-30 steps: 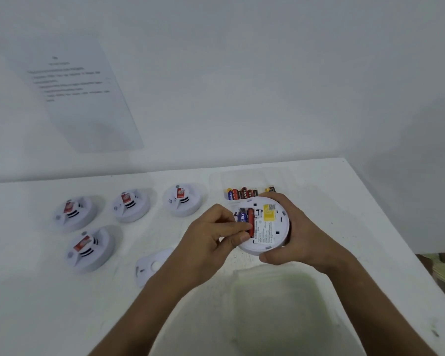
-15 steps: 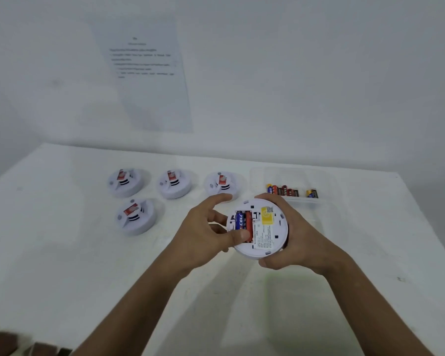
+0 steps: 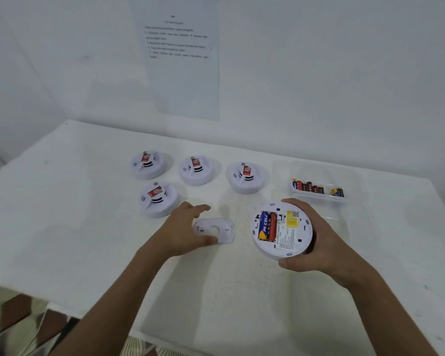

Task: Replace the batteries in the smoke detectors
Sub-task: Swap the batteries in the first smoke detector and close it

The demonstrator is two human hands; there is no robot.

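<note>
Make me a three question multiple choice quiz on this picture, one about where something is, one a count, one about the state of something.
1. Where is the loose cover plate?
A. In the tray
B. On the table by the left hand
C. On the wall

2. How many detectors stand on the table, unheld?
A. Two
B. Four
C. Six

3. The held detector's battery bay is:
A. Open with batteries in it
B. Covered
C. Open and empty

Answers: B, the plate lies on the table at the left hand's fingertips. B, three in a row and one in front. A, the batteries show in the bay as the right hand grips it.
</note>
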